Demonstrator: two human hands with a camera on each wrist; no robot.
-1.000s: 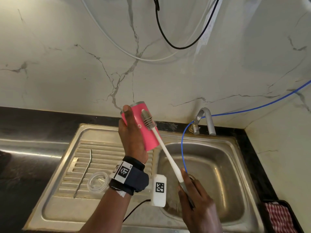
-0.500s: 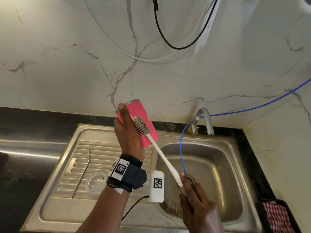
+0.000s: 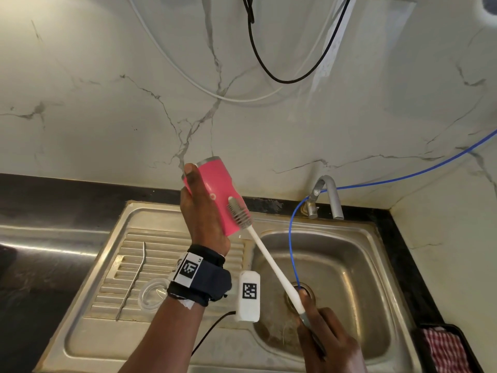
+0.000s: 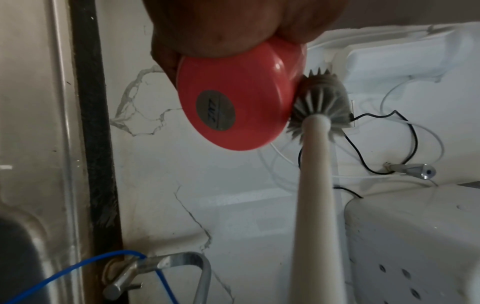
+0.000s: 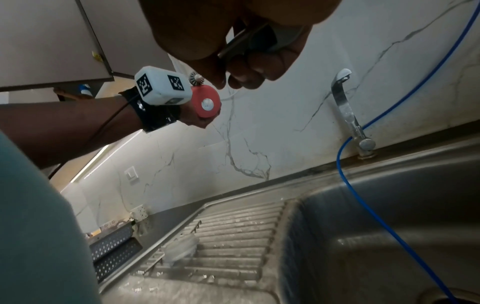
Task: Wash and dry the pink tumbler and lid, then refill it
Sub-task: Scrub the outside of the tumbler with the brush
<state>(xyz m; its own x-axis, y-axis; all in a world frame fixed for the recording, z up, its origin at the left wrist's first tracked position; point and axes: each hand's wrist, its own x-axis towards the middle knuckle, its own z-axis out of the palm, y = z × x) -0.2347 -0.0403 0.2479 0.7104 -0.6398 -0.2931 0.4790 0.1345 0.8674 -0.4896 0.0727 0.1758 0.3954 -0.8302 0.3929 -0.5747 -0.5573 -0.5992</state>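
Holding the pink tumbler (image 3: 218, 193) up over the sink (image 3: 357, 232), the left hand (image 3: 203, 211) wraps around its side, with its bottom end pointing down toward the wrist. The right hand (image 3: 329, 343) grips the handle of a long white brush (image 3: 269, 258), and the brush's gray bristles touch the tumbler near its bottom. A clear lid (image 3: 153, 293) and a bent metal straw (image 3: 133, 282) lie on the ridged drainboard to the left. A blue tube (image 3: 291, 243) hangs into the basin beside the tap (image 3: 329, 195). The wall behind is white marble.
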